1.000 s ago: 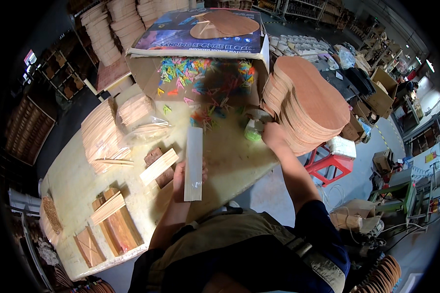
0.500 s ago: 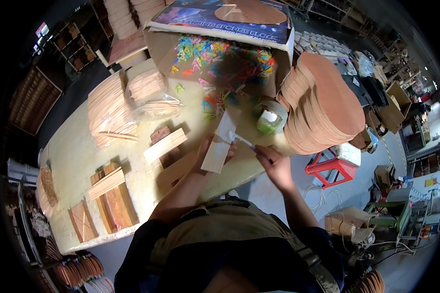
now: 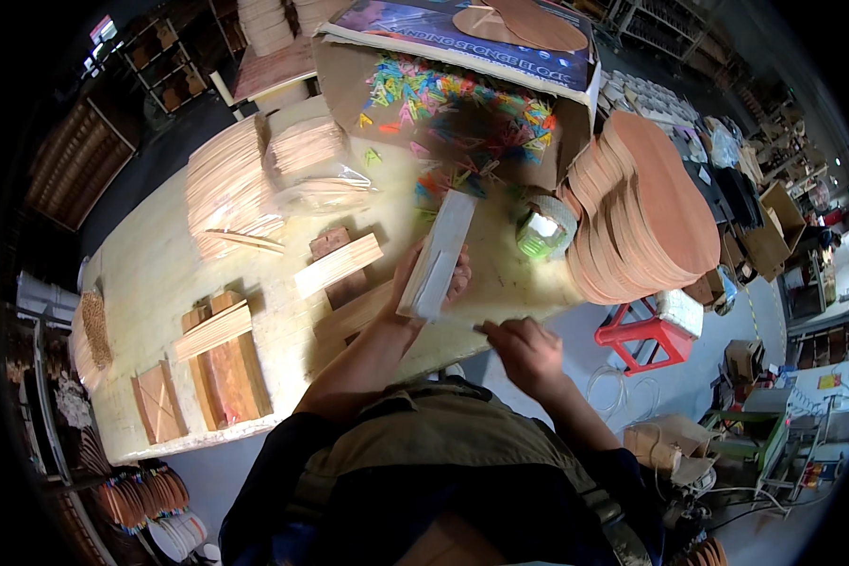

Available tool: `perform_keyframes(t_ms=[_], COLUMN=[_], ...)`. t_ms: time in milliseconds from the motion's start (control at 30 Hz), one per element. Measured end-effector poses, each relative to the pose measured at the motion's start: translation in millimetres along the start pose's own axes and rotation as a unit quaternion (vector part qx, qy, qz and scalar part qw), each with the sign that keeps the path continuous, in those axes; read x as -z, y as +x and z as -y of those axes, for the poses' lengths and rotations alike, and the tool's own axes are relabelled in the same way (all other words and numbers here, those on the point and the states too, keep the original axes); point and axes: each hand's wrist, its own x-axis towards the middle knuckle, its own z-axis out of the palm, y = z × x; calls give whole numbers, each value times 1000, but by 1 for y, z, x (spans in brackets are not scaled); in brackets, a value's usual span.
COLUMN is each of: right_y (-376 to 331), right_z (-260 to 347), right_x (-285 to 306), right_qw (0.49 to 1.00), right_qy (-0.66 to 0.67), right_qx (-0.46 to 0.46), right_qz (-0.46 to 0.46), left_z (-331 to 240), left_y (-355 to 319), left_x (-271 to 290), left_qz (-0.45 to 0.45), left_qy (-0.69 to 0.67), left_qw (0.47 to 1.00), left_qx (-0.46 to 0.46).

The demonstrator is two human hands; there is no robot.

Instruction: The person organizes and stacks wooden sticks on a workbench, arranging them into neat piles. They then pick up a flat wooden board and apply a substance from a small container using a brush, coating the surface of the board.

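Note:
My left hand (image 3: 407,275) grips a bundle of thin wooden strips (image 3: 441,250), tilted above the table edge, with its fingers wrapped round the sides. A wet-looking whitish coat covers most of the top face. My right hand (image 3: 526,354) is closed on the dark handle of a slim brush (image 3: 482,328); its tip meets the near end of the strips. Beyond them stands a translucent jar with a green lower part (image 3: 543,236). Just left, more strips (image 3: 340,264) lie across wooden blocks (image 3: 347,289).
An open carton (image 3: 580,113) of colourful small clips (image 3: 462,104) stands at the back. Curved brown wooden plates (image 3: 632,217) are stacked at right, above a red stool (image 3: 641,340). Strip piles (image 3: 231,184) and a wooden jig (image 3: 228,377) occupy the table's left.
The brush has travelled from the middle of the strips down to their near end, my right hand coming nearer to me. The whitish coat now reaches further along the strips.

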Motion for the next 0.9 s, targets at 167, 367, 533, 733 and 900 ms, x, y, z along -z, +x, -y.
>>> perform_keyframes(t_ms=[167,367,533,733,900], right_y=[18,15,23,18,17], right_z=[-34,-1,-15,5,-9], right_x=[-8,-14,-25,-25,-31], right_qw=[982,1000,987,999,997], right_qy=[34,13,35,37,13], right_qx=[-180,-15,-143,27,-42], right_qz=[-43,-8,-64,-22,-62], left_z=[-1,-3,2,-3,0], left_y=[-10,-15,-20,-21,-20], left_x=[3,-9,-3,-5,-7], left_qz=[14,-38,-19,-36,-48], left_qy=[114,8,43,5,53], left_qw=[993,999,999,998,994], left_qx=[-16,-31,-25,-60,-82])
